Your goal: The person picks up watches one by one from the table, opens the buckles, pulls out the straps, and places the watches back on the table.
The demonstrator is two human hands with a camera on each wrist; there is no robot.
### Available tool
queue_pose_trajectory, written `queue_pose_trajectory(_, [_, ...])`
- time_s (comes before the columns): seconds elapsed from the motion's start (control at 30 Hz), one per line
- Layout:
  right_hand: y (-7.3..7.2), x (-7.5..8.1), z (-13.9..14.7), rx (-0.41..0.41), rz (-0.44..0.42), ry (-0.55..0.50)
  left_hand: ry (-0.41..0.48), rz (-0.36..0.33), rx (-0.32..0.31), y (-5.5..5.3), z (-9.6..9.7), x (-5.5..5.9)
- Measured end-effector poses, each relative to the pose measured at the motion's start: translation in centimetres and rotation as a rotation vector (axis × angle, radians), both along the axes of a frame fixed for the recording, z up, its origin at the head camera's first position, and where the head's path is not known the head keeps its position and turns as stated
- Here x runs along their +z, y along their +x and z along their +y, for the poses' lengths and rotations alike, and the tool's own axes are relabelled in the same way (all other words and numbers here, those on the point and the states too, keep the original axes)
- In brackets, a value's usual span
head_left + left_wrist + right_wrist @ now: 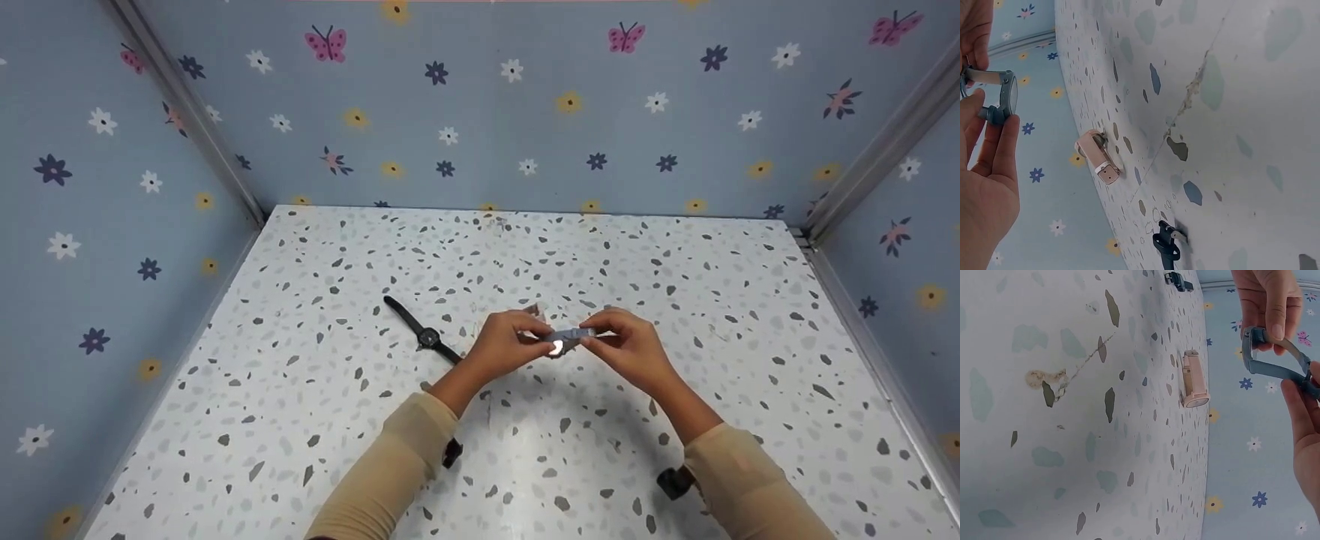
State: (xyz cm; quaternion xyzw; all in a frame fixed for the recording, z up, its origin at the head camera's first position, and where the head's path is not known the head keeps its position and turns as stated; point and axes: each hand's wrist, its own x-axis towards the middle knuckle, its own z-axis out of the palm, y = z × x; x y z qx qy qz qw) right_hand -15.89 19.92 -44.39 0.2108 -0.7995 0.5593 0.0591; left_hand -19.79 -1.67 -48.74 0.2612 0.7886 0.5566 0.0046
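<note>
Both hands hold a blue-strapped wristwatch (571, 334) up over the speckled table. My left hand (508, 343) pinches it beside the round case, whose face catches a bright reflection. At the buckle end of the strap, my right hand (628, 346) grips with thumb and fingers. In the right wrist view the strap of the watch (1278, 370) forms a loop between the left hand (1269, 304) and the right hand (1306, 450). A pink watch (1193, 379) lies beyond the hands, mostly hidden behind the left hand in the head view.
A black watch (429, 337) lies stretched out to the left of the left hand, its lower strap end passing behind the wrist. Blue flowered panels (495, 112) wall the white speckled table (300, 420) at the back and both sides.
</note>
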Motion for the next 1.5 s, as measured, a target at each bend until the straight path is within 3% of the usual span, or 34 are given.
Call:
queue_pose_trajectory(0.3, [-0.3, -0.7, 0.1, -0.003, -0.037, -0.049, 0.013, -0.018, 0.005, 0.1, -0.1, 0.0])
queue_pose_trajectory(0.53, [-0.1, -0.2, 0.2, -0.020, -0.104, -0.074, 0.039, -0.060, 0.020, 0.2, -0.4, -0.3])
queue_pose_trajectory(0.97, [-0.1, -0.5, 1.0, -0.061, -0.133, -0.131, 0.072, -0.106, 0.040, 0.3, -0.5, -0.7])
queue_pose_trajectory(1.5, [-0.3, -0.1, 1.0, 0.008, -0.050, -0.157, 0.016, -0.112, 0.027, 0.4, -0.4, -1.1])
